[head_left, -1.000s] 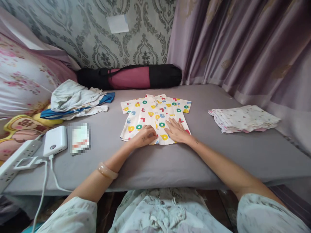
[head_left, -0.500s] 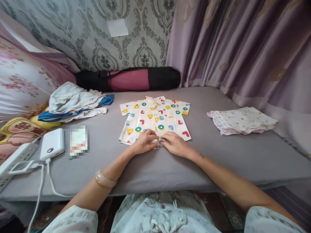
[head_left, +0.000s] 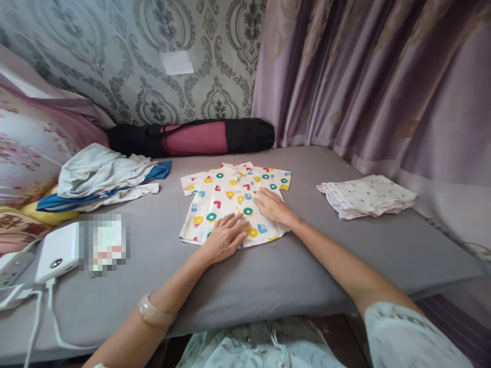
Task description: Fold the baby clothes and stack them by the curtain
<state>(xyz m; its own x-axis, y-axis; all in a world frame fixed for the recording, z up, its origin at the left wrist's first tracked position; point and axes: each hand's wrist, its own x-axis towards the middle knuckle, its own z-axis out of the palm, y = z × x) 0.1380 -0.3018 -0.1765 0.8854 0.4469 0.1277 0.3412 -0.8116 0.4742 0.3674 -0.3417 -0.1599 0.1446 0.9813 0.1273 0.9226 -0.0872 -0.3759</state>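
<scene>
A small short-sleeved shirt (head_left: pixel 230 204), white with red, green, yellow and blue letter shapes, lies spread front side up, its collar pointing away from me. My left hand (head_left: pixel 226 237) rests flat on the lower middle of the shirt near the hem, fingers stretched out. Further up, on the right half of the front, my right hand (head_left: pixel 272 206) lies with its fingers extended over the cloth. Neither hand grips the fabric. Parts of the print and the front edge are hidden beneath the hands.
The shirt lies on a grey sheet (head_left: pixel 307 266). Folded patterned cloths (head_left: pixel 368 197) are at right; rumpled clothes (head_left: pixel 103 171) at left. A white power bank (head_left: pixel 59 250) with cables and a power strip (head_left: pixel 13 268) sit front left. A black and maroon long bag (head_left: pixel 195 138) lies along the wall.
Both hands have let go of the hem, where their fingers were pinched together. The right hand has moved up the shirt's front; the left now lies flat. The view has shifted slightly.
</scene>
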